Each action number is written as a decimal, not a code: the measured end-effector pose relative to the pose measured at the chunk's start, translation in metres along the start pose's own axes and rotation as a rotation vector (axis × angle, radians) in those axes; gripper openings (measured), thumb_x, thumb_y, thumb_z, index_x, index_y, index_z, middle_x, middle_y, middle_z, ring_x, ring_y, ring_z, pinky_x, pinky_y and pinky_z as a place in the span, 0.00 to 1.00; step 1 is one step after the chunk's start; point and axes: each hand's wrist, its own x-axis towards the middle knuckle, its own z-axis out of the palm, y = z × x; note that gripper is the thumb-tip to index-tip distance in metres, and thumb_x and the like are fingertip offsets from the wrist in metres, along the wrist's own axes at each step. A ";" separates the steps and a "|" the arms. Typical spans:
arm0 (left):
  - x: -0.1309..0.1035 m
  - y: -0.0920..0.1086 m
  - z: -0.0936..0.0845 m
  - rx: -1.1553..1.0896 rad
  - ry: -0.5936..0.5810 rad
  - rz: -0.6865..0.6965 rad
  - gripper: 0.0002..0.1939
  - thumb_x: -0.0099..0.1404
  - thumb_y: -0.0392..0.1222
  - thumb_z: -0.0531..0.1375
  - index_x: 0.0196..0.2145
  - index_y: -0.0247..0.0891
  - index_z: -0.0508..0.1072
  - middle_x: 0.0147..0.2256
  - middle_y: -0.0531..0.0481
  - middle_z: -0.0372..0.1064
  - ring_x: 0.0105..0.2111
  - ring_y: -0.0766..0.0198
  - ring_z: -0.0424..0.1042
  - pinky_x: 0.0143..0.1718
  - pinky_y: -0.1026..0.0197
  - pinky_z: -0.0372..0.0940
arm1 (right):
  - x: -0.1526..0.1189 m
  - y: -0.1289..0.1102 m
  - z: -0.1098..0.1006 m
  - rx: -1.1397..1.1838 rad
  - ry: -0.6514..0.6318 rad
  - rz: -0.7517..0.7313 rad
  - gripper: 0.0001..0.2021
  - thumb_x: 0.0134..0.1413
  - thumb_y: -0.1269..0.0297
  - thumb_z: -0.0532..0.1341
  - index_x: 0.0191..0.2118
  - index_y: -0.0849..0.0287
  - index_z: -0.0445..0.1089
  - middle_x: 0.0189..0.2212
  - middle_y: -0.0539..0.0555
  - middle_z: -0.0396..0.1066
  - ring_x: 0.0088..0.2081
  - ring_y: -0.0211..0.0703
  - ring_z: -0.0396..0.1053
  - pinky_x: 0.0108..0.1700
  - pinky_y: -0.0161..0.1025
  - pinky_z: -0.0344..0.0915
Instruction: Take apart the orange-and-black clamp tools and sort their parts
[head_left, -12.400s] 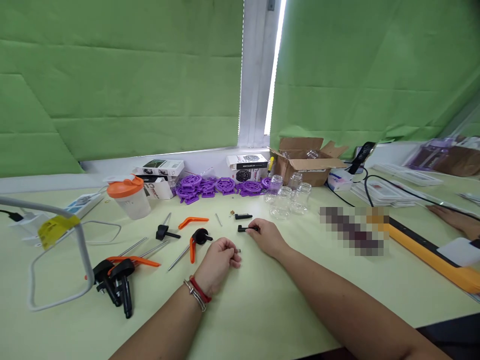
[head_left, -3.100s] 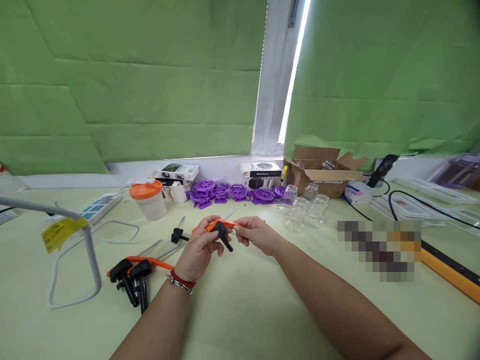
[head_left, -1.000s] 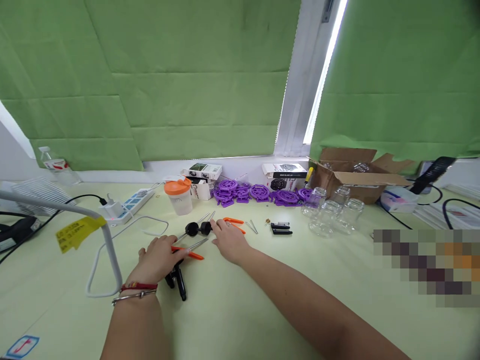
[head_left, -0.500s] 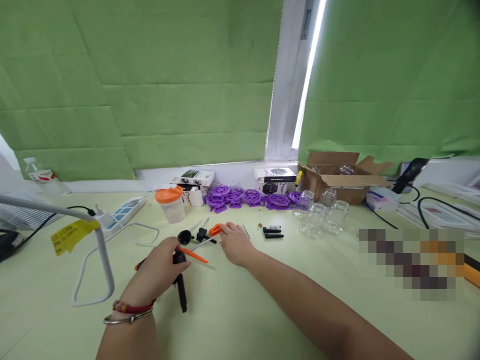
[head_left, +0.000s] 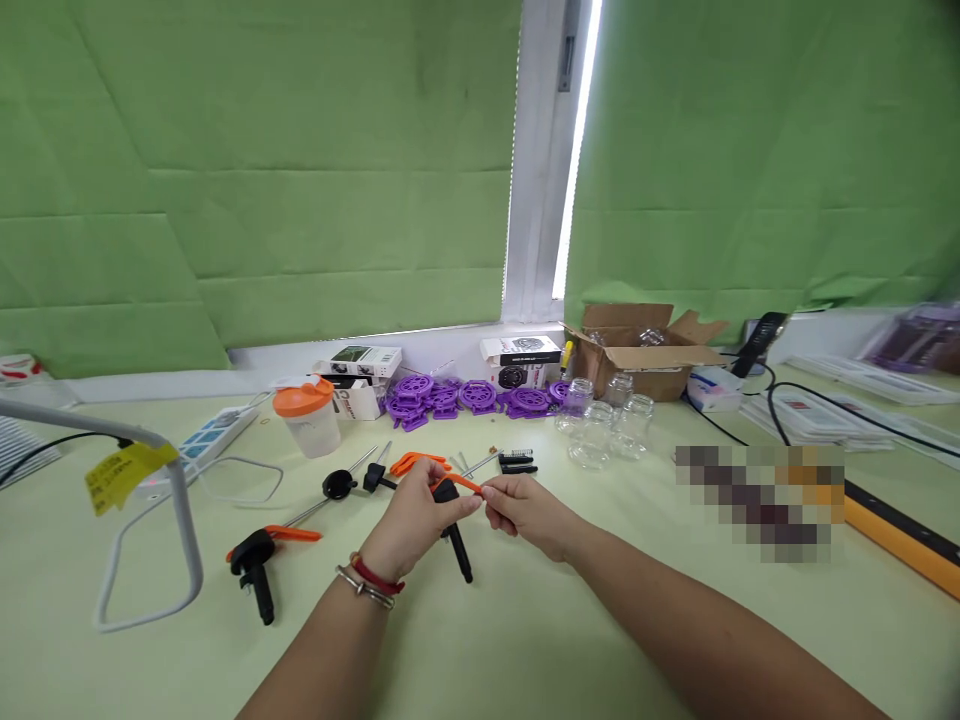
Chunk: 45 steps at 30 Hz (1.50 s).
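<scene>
My left hand is closed around a black handle piece, whose grip points down toward the table. An orange lever lies across its top, and its right end is pinched between the fingers of my right hand. A thin metal rod shows just behind. Whether lever and handle are joined is hidden by my fingers. Left of my hands, a similar black handle with an orange lever and a rod rests on the table. Loose orange levers lie behind my left hand.
Black caps with rods, a spring and black cylinders, purple plastic parts and glass jars lie farther back. An orange-lidded cup, a cardboard box and a white lamp frame stand around.
The view has turned slightly right. My left hand has moved right with the black handle, uncovering the similar one. My right hand has left the loose orange levers and meets the left.
</scene>
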 end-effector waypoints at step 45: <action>-0.002 -0.026 0.048 0.636 0.283 0.551 0.52 0.42 0.46 0.64 0.60 0.34 0.43 0.59 0.34 0.48 0.59 0.42 0.50 0.57 0.41 0.49 | -0.018 0.021 -0.004 0.592 -0.262 0.119 0.16 0.47 0.54 0.64 0.27 0.65 0.70 0.29 0.55 0.70 0.27 0.38 0.64 0.34 0.41 0.58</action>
